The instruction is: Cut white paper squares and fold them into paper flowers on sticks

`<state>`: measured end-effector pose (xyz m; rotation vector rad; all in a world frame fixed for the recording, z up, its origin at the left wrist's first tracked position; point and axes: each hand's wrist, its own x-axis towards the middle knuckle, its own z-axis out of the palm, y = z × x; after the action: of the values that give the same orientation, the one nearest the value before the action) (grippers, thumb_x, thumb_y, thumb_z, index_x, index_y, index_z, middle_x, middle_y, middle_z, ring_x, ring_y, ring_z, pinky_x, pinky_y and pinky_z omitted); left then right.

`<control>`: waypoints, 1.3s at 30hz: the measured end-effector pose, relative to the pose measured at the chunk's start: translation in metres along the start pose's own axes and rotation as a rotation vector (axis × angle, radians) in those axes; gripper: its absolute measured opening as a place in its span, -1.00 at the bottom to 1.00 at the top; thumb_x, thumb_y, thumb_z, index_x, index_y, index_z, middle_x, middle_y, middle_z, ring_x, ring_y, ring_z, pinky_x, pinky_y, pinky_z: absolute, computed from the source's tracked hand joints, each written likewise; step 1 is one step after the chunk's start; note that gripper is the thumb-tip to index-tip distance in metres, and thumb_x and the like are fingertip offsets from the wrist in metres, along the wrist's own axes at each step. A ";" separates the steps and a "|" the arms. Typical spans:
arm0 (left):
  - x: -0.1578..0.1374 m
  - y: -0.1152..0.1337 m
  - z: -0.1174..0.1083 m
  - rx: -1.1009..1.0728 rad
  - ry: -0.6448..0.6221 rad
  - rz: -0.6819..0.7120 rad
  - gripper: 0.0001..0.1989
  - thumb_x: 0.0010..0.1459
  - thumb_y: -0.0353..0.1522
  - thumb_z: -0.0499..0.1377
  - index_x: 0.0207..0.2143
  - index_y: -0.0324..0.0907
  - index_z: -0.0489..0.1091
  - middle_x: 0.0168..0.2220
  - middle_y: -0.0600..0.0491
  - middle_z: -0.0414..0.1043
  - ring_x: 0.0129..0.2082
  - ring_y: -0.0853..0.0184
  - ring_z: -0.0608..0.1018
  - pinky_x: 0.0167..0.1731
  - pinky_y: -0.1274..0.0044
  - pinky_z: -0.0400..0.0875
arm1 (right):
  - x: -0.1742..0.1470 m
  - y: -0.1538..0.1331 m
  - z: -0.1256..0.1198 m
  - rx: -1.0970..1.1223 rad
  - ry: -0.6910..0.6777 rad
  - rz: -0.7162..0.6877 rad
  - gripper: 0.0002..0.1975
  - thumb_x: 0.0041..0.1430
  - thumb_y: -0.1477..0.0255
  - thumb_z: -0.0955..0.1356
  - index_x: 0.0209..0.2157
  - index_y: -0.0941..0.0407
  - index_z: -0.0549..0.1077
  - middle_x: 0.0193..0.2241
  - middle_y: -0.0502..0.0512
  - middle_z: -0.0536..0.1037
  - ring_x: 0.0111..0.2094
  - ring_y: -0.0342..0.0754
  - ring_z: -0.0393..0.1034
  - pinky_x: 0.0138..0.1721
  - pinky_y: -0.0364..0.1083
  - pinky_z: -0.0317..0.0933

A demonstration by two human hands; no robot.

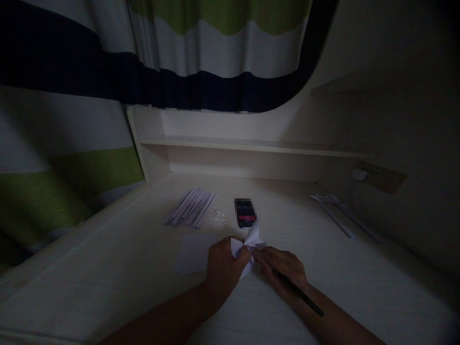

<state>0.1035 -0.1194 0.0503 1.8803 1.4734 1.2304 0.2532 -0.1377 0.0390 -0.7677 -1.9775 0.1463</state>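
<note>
My left hand [226, 262] is closed on a folded piece of white paper [253, 235], thumb on its near side. Several pointed flaps of the paper stand out around its middle. From the right, my right hand [283, 268] meets the paper with its fingertips. It grips a slim dark pen-like stick [302, 293], whose long end points back over the wrist; its tip is hidden by the fingers and paper. A stack of flat white paper sheets [194, 253] lies just left of my left hand.
Behind the sheets lies a row of narrow folded paper strips [192, 207]. Small pale pieces [220, 215] and a phone [245, 213] sit further right. More long strips [332, 213] rest near the right wall, below a socket with a plug [359, 174]. A shelf [251, 144] spans the back; a curtain [72, 191] hangs left.
</note>
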 end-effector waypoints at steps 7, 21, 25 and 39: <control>0.004 0.000 -0.002 0.084 -0.115 0.003 -0.85 -0.14 -0.38 0.05 -0.64 -0.24 0.36 -0.65 0.07 0.38 -0.60 0.38 0.41 -0.58 0.60 0.20 | 0.001 0.015 -0.012 0.035 -0.222 -0.079 -0.77 0.05 0.53 0.25 -0.20 0.14 0.40 -0.41 0.16 0.52 -0.46 -0.09 0.40 -0.49 -0.12 0.29; 0.008 0.001 -0.005 0.150 -0.121 0.015 -0.82 -0.11 -0.36 0.04 -0.66 -0.24 0.34 -0.66 0.09 0.36 -0.60 0.38 0.40 -0.60 0.61 0.17 | 0.008 -0.007 -0.001 0.241 -0.008 0.458 -0.73 0.07 0.39 0.25 -0.63 0.14 0.41 -0.64 0.03 0.41 -0.58 -0.15 0.29 -0.52 -0.17 0.17; 0.007 0.001 -0.004 0.153 -0.036 0.035 -0.84 -0.09 -0.38 0.04 -0.61 -0.23 0.36 -0.64 0.08 0.39 -0.60 0.38 0.43 -0.59 0.61 0.22 | 0.010 -0.017 0.015 0.564 0.209 0.885 -0.72 -0.01 0.28 0.30 -0.63 0.17 0.42 -0.74 0.00 0.40 -0.64 -0.16 0.26 -0.57 -0.19 0.12; 0.012 -0.016 0.005 0.251 0.129 0.494 -0.86 -0.05 -0.46 0.03 -0.49 -0.22 0.39 -0.53 0.05 0.45 -0.55 0.42 0.46 -0.49 0.62 0.31 | 0.011 -0.008 0.027 1.114 0.351 1.278 -0.80 -0.09 0.32 0.36 -0.58 0.19 0.42 -0.74 -0.07 0.33 -0.69 -0.26 0.18 -0.71 -0.29 0.00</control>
<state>0.0997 -0.1017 0.0400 2.4806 1.3162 1.4559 0.2235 -0.1325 0.0369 -1.0186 -0.5772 1.5590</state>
